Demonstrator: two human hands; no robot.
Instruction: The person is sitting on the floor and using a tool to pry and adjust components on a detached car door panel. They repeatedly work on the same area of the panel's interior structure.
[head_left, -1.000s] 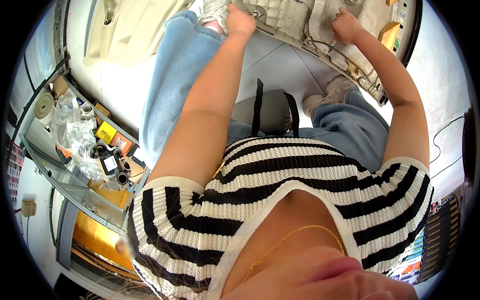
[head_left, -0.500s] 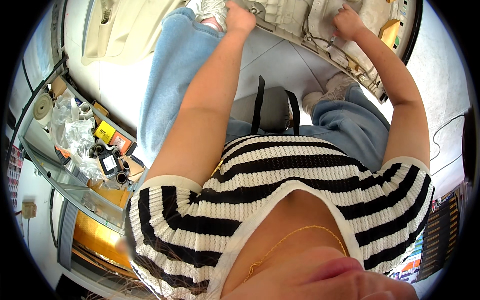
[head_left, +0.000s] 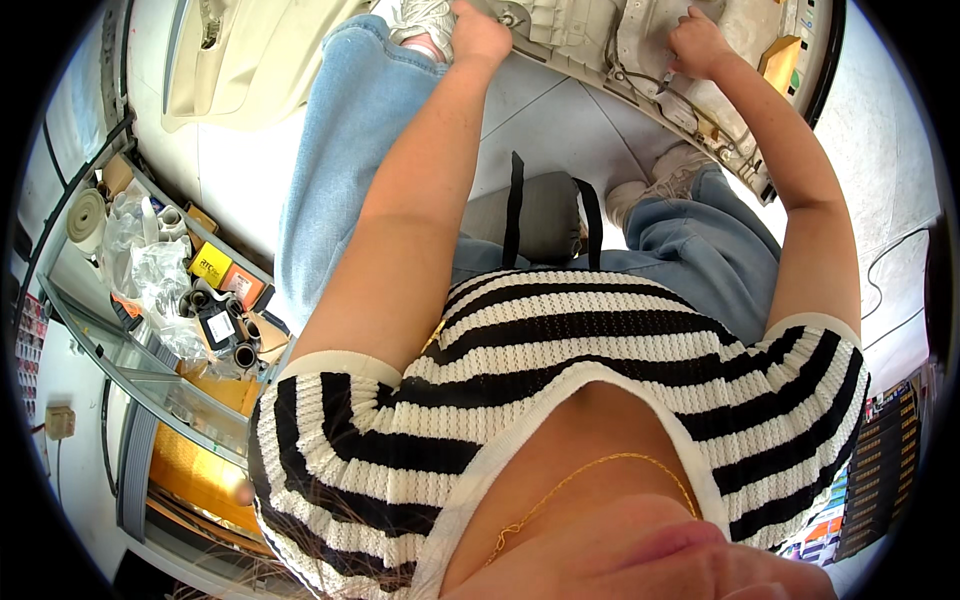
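A beige vehicle door [head_left: 572, 45], its inner side bared with cables and metal parts, lies across the top of the head view. Over its right part is my right hand [head_left: 698, 46], with the fingers curled closed. Something small and thin [head_left: 665, 82] pokes out below that hand; its kind is too small to make out. My left hand [head_left: 482, 36] rests by the door's near edge beside my shoe, and its fingers are mostly cut off by the top of the picture. A dark cable [head_left: 640, 82] runs along the door near my right hand.
A beige trim panel [head_left: 235, 65] lies at the upper left. Between my legs is a grey cushioned seat [head_left: 545, 215] with black straps. At the left, a glass display case [head_left: 110, 345] bears boxes, plastic bags and a roll [head_left: 86, 220]. Stacked dark boxes [head_left: 880, 470] stand at the lower right.
The thin piece below my right hand shows at a slightly different angle. Both hands keep nearly the same places.
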